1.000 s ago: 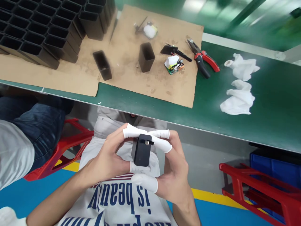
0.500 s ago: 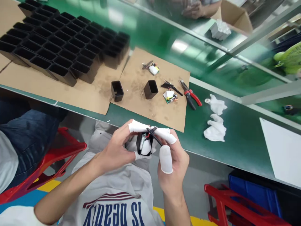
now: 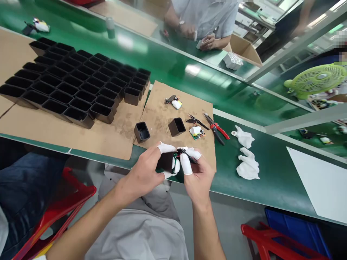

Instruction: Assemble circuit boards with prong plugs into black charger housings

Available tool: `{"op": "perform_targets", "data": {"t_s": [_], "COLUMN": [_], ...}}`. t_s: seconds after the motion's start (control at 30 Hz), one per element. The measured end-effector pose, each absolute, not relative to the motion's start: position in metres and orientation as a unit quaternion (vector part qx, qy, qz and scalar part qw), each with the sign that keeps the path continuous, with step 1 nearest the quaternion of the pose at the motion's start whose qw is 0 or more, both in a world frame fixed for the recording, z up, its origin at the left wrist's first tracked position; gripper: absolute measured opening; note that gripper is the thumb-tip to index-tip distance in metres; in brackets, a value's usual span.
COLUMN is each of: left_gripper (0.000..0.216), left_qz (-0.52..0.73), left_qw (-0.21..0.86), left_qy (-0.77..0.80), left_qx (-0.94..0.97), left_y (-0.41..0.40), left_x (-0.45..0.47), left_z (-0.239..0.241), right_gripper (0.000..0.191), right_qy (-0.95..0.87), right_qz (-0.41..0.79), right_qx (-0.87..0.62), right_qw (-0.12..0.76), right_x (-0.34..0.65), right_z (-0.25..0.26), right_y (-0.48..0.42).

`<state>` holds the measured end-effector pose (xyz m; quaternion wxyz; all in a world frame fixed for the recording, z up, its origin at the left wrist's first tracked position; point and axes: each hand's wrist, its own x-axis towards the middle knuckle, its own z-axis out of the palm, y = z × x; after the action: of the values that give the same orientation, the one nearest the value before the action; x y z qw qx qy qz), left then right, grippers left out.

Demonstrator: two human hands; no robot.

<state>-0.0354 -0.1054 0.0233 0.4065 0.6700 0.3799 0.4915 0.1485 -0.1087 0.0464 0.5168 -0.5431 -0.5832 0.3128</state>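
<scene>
My left hand (image 3: 143,171), with white finger covers, wraps round a black rectangular case (image 3: 165,163) tipped on its side, its mouth facing right. A green circuit board (image 3: 175,163) with a white lump on it shows at that mouth, partly inside. My right hand (image 3: 199,180), also in white finger covers, pinches a slim black part (image 3: 191,156) beside the opening; whether it joins the board is hidden by the fingers. Beyond my hands, two single black cases (image 3: 142,132) (image 3: 177,126) stand on the cardboard (image 3: 159,108).
Many black cases (image 3: 78,90) stand in rows at left. Circuit boards (image 3: 197,132) (image 3: 176,103) and red-handled pliers (image 3: 217,129) lie at centre right, near crumpled white finger covers (image 3: 248,164) and a white sheet (image 3: 317,180). Red stools (image 3: 271,238) flank me; a co-worker (image 3: 206,21) sits across.
Both hands have risen towards the bench edge with the case, which has turned from mouth-up to mouth facing right. My right thumb has closed onto the black part. The camera view has tilted up.
</scene>
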Motion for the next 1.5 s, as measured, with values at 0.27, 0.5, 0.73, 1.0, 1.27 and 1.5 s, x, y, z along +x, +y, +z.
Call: {"op": "perform_targets", "data": {"t_s": [0.27,0.5,0.73,1.0,1.27,1.5], "left_gripper": [0.063,0.058,0.070,0.052,0.077,0.076], "left_qz": [0.400,0.441,0.440,0.444,0.492,0.466], "left_qw": [0.388,0.490,0.510,0.338,0.120,0.137], "left_qy": [0.413,0.399,0.445,0.584,0.611,0.679], "left_qx": [0.721,0.637,0.590,0.589,0.608,0.550], "left_y": [-0.093,-0.098,-0.091,-0.086,-0.108,-0.092], "left_x": [-0.028,-0.018,0.015,0.040,0.041,-0.053], "left_z": [0.018,0.035,0.047,0.016,0.012,0.021], "right_gripper": [0.025,0.088,0.061,0.050,0.060,0.061], "right_qy": [-0.500,-0.526,-0.610,-0.680,-0.766,-0.705], "right_qz": [0.279,0.502,0.485,0.419,0.307,0.493], "right_qx": [-0.577,-0.440,-0.374,-0.353,-0.421,-0.428], "right_qw": [0.582,0.527,0.502,0.488,0.377,0.276], "right_x": [0.164,0.188,0.221,0.277,0.297,0.294], "right_z": [0.017,0.018,0.079,0.077,0.023,0.032], "right_y": [-0.099,-0.096,-0.055,0.001,-0.010,-0.004]}}
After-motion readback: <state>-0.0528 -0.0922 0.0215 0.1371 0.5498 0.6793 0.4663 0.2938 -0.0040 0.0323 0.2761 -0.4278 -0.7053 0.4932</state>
